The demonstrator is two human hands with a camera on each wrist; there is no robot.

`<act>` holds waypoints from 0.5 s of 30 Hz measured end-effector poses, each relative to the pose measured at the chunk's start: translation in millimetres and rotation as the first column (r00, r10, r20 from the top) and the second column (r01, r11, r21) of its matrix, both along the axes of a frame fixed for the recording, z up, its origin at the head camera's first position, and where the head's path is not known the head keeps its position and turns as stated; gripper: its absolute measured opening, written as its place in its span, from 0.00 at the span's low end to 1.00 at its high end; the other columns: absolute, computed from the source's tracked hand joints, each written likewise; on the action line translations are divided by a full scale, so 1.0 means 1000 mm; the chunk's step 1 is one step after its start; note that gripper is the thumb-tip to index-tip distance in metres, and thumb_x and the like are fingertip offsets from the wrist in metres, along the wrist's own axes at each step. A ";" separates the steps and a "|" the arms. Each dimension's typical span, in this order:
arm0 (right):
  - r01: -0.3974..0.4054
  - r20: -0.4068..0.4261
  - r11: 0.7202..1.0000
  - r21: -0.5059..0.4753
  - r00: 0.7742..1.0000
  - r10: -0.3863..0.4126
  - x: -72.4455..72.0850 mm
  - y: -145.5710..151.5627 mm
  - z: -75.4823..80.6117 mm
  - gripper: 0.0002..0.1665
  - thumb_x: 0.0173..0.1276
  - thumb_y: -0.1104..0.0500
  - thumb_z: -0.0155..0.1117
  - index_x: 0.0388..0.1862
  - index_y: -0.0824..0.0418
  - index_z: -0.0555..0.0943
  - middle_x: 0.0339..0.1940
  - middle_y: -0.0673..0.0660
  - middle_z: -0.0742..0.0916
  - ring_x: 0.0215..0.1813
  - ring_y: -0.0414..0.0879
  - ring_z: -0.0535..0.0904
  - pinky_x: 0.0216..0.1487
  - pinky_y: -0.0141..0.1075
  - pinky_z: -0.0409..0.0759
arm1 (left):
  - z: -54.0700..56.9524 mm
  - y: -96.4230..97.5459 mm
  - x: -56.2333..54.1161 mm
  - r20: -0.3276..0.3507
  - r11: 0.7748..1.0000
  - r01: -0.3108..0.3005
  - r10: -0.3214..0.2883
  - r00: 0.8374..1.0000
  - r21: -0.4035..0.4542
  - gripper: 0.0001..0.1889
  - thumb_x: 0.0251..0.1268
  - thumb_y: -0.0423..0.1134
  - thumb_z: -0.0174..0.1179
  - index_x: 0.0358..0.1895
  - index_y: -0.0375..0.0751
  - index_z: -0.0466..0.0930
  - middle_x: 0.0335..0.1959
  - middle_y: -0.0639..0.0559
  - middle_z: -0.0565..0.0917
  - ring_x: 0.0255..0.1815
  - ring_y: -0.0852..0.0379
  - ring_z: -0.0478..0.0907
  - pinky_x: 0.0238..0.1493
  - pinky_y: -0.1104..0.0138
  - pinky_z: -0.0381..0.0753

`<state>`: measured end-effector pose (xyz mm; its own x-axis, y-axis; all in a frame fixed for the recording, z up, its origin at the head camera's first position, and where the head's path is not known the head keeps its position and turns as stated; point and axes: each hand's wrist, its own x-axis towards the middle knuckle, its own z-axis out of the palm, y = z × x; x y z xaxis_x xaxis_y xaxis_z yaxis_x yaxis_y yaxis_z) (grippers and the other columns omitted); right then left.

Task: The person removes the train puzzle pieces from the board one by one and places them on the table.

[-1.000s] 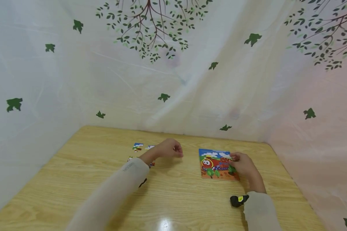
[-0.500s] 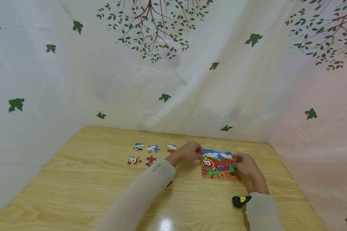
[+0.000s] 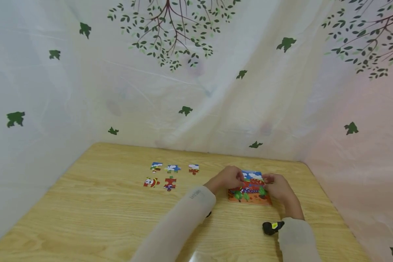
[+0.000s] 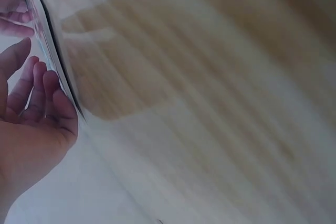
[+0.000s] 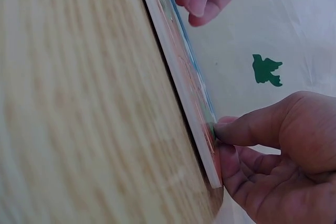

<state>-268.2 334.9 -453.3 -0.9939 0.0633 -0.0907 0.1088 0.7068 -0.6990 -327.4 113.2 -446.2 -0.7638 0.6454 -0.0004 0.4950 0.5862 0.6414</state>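
Observation:
A jigsaw puzzle board (image 3: pixel 250 197) with a bright cartoon picture lies on the table at right of centre in the head view. My right hand (image 3: pixel 279 188) pinches its right edge. In the right wrist view the thumb (image 5: pixel 247 128) rests on the picture side and the curled fingers are at the edge. My left hand (image 3: pixel 228 178) is over the board's left part and hides some of the picture. Its fingers (image 4: pixel 52 90) bend at the board's edge in the left wrist view, thumb apart from them, with no piece showing between.
Several loose jigsaw pieces lie in two rows left of the hands, among them a piece with eyes (image 3: pixel 150 182) and a red piece (image 3: pixel 170 183). The wooden table (image 3: pixel 85 203) meets a pale curtain (image 3: pixel 144 109) at the back.
My left hand has moved right from beside the loose pieces onto the board's left part, uncovering the pieces. My right hand has stayed at the board's right edge.

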 end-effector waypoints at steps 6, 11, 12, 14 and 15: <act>-0.013 -0.002 1.000 0.011 1.000 0.013 -0.001 0.000 -0.001 0.25 0.72 0.70 0.55 0.68 0.73 0.73 0.59 0.73 0.80 0.60 0.64 0.76 0.61 0.59 0.74 | -0.001 0.011 0.004 -0.017 1.000 0.015 -0.015 1.000 -0.023 0.06 0.66 0.40 0.71 0.40 0.42 0.88 0.24 0.58 0.81 0.23 0.64 0.73 0.28 0.73 0.73; -0.026 -0.011 0.999 0.023 1.000 0.026 -0.002 0.001 -0.002 0.25 0.72 0.70 0.55 0.67 0.73 0.74 0.59 0.73 0.80 0.60 0.65 0.76 0.60 0.59 0.75 | -0.001 0.019 0.004 -0.013 0.997 0.011 -0.012 1.000 -0.079 0.11 0.63 0.43 0.73 0.43 0.42 0.88 0.30 0.59 0.83 0.29 0.65 0.75 0.32 0.74 0.75; -0.026 -0.013 0.999 0.025 1.000 0.026 -0.001 0.001 -0.001 0.25 0.72 0.70 0.55 0.67 0.73 0.74 0.59 0.73 0.80 0.60 0.65 0.76 0.60 0.59 0.75 | -0.001 0.020 0.005 -0.006 0.996 0.004 -0.005 1.000 -0.084 0.12 0.63 0.43 0.74 0.45 0.42 0.88 0.31 0.59 0.83 0.30 0.65 0.75 0.33 0.73 0.75; -0.026 -0.018 0.999 0.030 0.999 0.026 -0.001 0.001 -0.001 0.25 0.71 0.69 0.56 0.67 0.73 0.74 0.58 0.73 0.81 0.59 0.64 0.77 0.59 0.58 0.76 | 0.001 0.023 0.007 0.004 0.996 -0.009 0.010 1.000 -0.094 0.14 0.61 0.43 0.75 0.46 0.42 0.88 0.32 0.59 0.84 0.30 0.64 0.75 0.33 0.73 0.76; -0.027 -0.022 0.999 0.031 0.999 0.027 0.000 0.001 -0.001 0.25 0.71 0.69 0.56 0.67 0.73 0.74 0.58 0.72 0.81 0.59 0.64 0.77 0.58 0.57 0.76 | 0.001 0.025 0.009 0.007 0.995 -0.019 0.020 1.000 -0.102 0.15 0.60 0.43 0.75 0.47 0.42 0.88 0.33 0.59 0.84 0.31 0.64 0.75 0.34 0.73 0.76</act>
